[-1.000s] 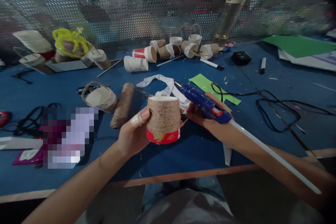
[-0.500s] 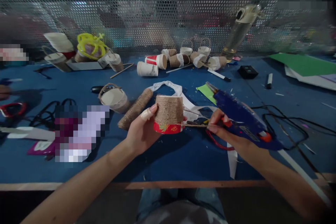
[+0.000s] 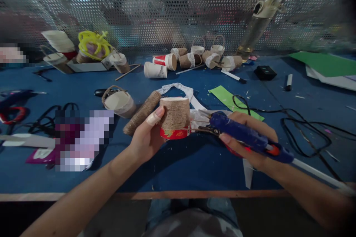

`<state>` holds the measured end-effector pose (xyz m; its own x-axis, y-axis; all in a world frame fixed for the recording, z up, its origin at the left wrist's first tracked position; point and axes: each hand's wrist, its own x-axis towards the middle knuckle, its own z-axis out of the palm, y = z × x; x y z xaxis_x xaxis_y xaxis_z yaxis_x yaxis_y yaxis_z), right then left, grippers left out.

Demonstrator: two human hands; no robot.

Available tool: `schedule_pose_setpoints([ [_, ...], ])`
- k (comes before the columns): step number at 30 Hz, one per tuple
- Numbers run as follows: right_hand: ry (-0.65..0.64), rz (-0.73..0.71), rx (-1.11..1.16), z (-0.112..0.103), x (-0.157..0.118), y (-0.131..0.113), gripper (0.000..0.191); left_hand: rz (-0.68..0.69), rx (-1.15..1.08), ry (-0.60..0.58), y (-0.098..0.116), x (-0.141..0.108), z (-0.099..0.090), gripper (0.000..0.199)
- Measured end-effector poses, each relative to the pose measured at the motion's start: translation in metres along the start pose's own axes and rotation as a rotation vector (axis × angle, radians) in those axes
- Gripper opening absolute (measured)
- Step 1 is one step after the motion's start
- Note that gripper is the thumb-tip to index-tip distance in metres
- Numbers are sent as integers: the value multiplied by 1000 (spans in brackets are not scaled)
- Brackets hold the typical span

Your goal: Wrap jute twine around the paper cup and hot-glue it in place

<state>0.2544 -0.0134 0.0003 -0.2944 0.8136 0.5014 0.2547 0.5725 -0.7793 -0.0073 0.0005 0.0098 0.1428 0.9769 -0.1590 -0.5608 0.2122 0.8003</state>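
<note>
My left hand [image 3: 147, 133] is closed around a paper cup [image 3: 175, 114] wound with brown twine, with a red printed band bare at its lower end. In my right hand [image 3: 256, 137] is a blue hot glue gun [image 3: 241, 129], its nozzle pointing left towards the cup, with a white glue stick [image 3: 317, 174] out of its back. Under the gun lie scissors [image 3: 213, 130], partly hidden by the gun and hand. A roll of twine [image 3: 143, 113] rests left of the cup. White lace ribbon [image 3: 178, 87] curves behind it.
A small twine-handled basket [image 3: 121, 103] stands to the left. Several wrapped cups [image 3: 190, 61] line the back, near a tilted clear bottle [image 3: 256, 29]. Black cable [image 3: 303, 152] loops at right beside a light-green strip [image 3: 233, 100]. A perforated metal screen [image 3: 155, 14] closes the far side.
The glue gun has swung lower and flatter, its nozzle now closer to the cup. My right fingers no longer show the twine strand they pinched. The cup has shifted slightly left.
</note>
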Motion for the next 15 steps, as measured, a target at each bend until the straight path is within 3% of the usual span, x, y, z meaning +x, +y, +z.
schedule_pose_setpoints([
  [5, -170, -52, 8, 2, -4, 1, 24, 9, 54, 36, 1, -1, 4, 63],
  [15, -199, -82, -192, 3, -5, -3, 22, 105, 178, -38, -10, 2, -9, 55],
])
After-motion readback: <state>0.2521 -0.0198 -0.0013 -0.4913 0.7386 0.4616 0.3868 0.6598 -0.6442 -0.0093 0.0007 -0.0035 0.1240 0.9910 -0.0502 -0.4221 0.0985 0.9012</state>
